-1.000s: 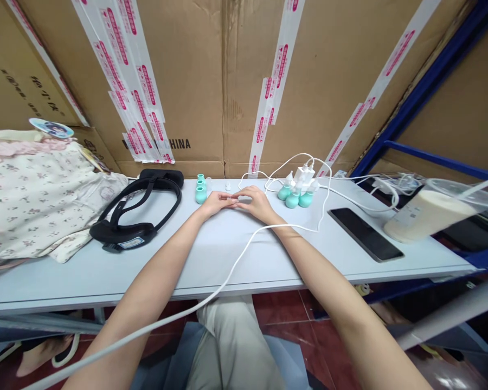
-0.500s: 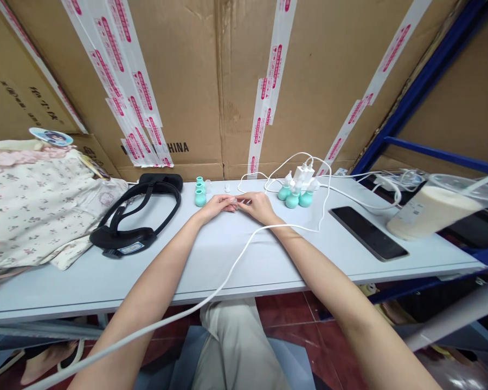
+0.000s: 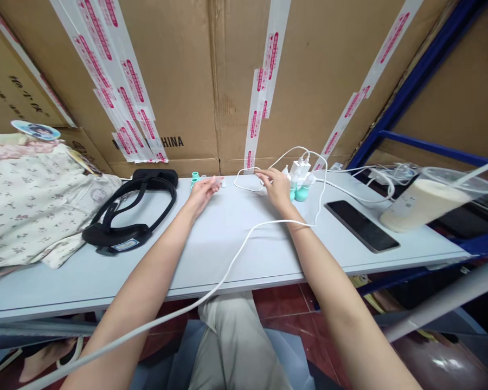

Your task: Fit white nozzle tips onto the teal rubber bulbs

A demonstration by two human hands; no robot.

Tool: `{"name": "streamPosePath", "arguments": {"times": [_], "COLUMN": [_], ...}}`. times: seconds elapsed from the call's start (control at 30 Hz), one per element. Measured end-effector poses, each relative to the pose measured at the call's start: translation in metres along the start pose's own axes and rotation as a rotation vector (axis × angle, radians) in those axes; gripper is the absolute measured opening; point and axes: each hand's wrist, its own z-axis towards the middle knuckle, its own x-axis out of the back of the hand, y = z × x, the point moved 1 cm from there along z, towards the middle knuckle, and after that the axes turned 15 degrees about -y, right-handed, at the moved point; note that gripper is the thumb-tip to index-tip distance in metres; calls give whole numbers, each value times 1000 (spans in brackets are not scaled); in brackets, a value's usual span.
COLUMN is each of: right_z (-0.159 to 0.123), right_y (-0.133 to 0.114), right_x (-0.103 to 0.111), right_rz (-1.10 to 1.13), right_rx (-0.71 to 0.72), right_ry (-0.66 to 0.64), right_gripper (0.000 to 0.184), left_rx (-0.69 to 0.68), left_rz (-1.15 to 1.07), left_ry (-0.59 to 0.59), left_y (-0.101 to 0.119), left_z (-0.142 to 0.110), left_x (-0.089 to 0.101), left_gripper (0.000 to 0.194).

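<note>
My left hand (image 3: pixel 204 196) is closed at the fingertips on a small clear piece (image 3: pixel 217 181), mostly hidden by the fingers. Behind it stand teal bulbs (image 3: pixel 195 176), partly covered by the hand. A small whitish piece (image 3: pixel 223 183) lies just beyond the fingertips. My right hand (image 3: pixel 277 188) reaches over the table with its fingers apart, and nothing shows in them. It is nearest to a thin white cable (image 3: pixel 248 189). Beside its wrist stand more teal bulbs (image 3: pixel 302 193) with clear pointed tips, partly hidden by the hand.
A white charger (image 3: pixel 300 168) stands behind the right bulbs. One white cable (image 3: pixel 236 260) crosses above my right forearm. To the right lie a phone (image 3: pixel 361 225) and a drink cup (image 3: pixel 415 200); at left, a black head strap (image 3: pixel 126 233) and floral cloth (image 3: pixel 36 200).
My hands were together at the middle and have moved apart. The left went left towards the standing bulbs, the right went right towards the tipped bulbs. The view has shifted slightly.
</note>
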Motion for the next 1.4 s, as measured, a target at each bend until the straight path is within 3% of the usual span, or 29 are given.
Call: {"name": "streamPosePath", "arguments": {"times": [0.1, 0.23, 0.4, 0.67, 0.8, 1.0, 1.27, 1.4], "right_z": [-2, -7, -9, -7, -6, -4, -5, -4], "right_y": [17, 20, 14, 12, 8, 7, 9, 1], "right_x": [7, 0, -11, -18, -19, -20, -22, -24], "right_rz": [-126, -280, -340, -318, -373, -344, -195, -99], "right_rx": [-111, -102, -97, -21, -64, -109, 4, 72], "right_ry": [-117, -348, -449, -420, -464, -466, -379, -404], "right_gripper": [34, 29, 24, 24, 30, 29, 25, 25], "left_rx": [42, 97, 163, 189, 200, 232, 298, 286], "left_rz": [-25, -50, -88, -2, 48, 20, 0, 30], "left_ry": [-29, -90, -144, -121, -143, -71, -87, -130], "left_y": [6, 0, -11, -11, -13, -15, -18, -18], "left_z": [-3, -6, -6, -5, -4, -3, -3, -3], "left_x": [3, 0, 0, -2, -2, -1, -4, -6], "left_gripper": [29, 27, 28, 31, 33, 30, 32, 36]}}
